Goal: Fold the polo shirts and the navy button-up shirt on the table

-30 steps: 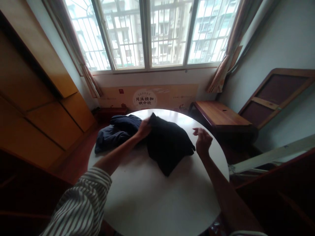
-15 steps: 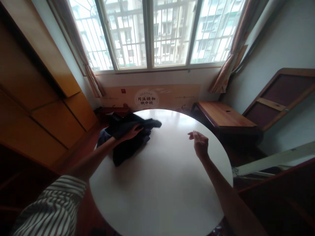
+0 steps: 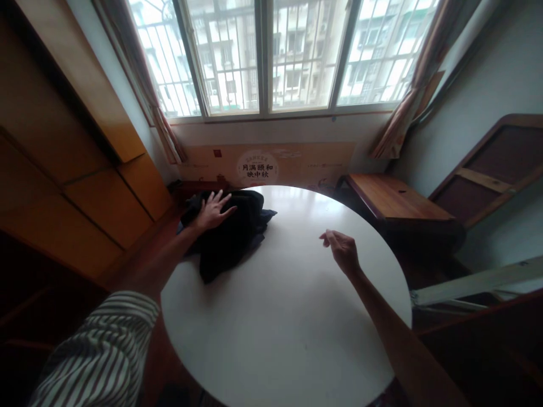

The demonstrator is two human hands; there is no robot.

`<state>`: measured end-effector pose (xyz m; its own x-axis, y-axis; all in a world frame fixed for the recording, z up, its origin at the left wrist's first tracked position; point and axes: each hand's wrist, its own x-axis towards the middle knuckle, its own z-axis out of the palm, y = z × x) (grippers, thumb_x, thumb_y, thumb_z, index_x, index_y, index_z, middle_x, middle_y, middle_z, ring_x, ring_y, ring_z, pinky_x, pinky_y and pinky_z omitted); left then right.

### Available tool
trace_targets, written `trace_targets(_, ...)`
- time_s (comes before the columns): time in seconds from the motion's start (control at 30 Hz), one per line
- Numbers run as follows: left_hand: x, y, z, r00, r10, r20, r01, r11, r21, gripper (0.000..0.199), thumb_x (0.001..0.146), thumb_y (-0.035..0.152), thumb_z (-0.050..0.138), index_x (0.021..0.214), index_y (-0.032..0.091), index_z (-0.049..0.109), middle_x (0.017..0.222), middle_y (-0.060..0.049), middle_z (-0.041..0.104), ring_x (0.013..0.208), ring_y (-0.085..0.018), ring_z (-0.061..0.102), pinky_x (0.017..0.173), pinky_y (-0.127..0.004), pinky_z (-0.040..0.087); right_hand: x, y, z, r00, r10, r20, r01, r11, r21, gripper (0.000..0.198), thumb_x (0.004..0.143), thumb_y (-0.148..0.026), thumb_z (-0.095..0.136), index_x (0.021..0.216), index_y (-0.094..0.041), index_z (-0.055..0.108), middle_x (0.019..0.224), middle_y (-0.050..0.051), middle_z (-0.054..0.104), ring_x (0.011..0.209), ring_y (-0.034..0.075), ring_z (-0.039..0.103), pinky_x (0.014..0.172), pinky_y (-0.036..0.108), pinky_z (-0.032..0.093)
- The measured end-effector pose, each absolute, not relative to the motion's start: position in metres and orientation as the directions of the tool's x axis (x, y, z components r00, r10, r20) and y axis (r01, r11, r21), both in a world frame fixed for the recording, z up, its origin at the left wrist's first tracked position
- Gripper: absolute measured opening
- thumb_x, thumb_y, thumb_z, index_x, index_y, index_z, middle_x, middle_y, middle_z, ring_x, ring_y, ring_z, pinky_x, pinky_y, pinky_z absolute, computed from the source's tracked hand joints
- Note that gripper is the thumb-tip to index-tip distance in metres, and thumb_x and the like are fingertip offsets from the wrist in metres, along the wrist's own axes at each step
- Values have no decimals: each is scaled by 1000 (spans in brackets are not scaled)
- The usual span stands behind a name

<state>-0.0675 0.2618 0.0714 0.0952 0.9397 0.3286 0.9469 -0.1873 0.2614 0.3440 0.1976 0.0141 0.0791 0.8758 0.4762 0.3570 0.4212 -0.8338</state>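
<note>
Apparently to keep the heap settled, the left hand (image 3: pixel 212 212) rests with fingers spread on the black cloth (image 3: pixel 231 240), which lies over navy cloth (image 3: pixel 268 215) at the far left of the white table (image 3: pixel 292 316), while the right hand (image 3: pixel 343 249), seemingly empty, hovers with fingers curled together.

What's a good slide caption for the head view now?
Left hand spread over black cloth on a white table; right hand loosely curled, apart from the cloth.

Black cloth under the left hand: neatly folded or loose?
Loose: the black cloth lies in an uneven heap, with dark blue cloth showing past its edge; the left hand rests on top.
</note>
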Motion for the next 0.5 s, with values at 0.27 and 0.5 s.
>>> trace_targets(0.27,-113,293,67,-14,959,284,862,-132,489,68,94,68,29,114,18,71,122,-13,68,122,-31,55,106,-42,40,338,197,10,-12,892,452,365,425,-828,47,90,-58,53,69,-19,69,56,1,60,56,18,59,59,31,48)
trace_targets(0.5,-160,295,43,-218,974,57,860,164,483,71,85,71,51,131,16,60,135,-14,61,124,-30,56,103,-38,42,324,194,0,-267,779,567,430,623,-653,33,89,-51,62,91,-19,71,89,8,69,85,23,66,81,39,53)
